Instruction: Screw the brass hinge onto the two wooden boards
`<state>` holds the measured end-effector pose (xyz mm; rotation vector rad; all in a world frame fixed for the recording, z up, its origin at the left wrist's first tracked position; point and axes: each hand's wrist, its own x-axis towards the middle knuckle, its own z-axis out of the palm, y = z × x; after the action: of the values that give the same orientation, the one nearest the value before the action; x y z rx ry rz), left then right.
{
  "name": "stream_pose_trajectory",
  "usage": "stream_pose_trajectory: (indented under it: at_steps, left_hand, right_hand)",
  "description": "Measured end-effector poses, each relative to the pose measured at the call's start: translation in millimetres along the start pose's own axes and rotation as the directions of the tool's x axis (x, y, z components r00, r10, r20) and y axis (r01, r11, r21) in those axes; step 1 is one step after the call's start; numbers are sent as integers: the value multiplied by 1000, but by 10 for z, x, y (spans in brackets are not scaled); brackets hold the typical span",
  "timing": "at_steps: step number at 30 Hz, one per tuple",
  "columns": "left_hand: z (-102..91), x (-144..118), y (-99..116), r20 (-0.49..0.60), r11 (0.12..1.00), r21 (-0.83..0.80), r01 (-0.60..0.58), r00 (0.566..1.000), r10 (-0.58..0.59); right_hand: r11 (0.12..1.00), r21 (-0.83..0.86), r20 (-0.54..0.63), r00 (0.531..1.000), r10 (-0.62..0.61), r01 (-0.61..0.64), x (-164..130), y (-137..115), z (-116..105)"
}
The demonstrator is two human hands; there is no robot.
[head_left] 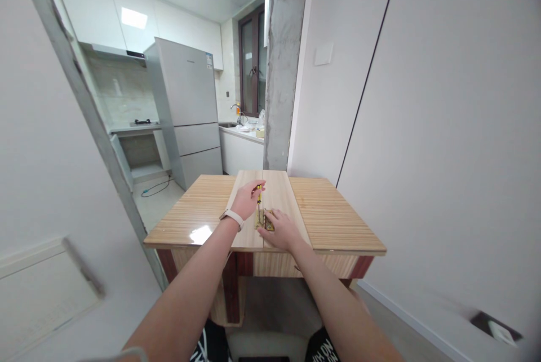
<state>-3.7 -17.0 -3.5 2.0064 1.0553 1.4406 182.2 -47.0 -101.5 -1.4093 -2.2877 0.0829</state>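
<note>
Screwdriver [258,199] upright, left hand [247,199] fingers gripping it, right hand [282,230] flat on hinge [267,220]

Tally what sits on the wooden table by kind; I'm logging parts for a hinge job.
Pale wooden boards lying side by side: 2
Brass metal hinge: 1
Yellow-handled screwdriver, gripped in left hand: 1
Total: 4
The right hand rests on the hinge.

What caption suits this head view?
Left hand holds a screwdriver upright over a brass hinge; right hand steadies it.
</note>
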Motion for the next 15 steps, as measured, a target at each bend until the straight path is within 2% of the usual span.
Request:
stream_pose_trajectory:
  at_steps: [8, 15]
  left_hand:
    - [39, -6, 22, -3, 1000, 5, 31, 1000, -31]
    - [53, -13, 61, -58, 988, 150, 35, 998, -26]
  right_hand:
    - [998, -63, 33, 999, 8, -6, 6, 14, 56]
    - [997, -76, 29, 1000, 11, -9, -3, 4, 49]
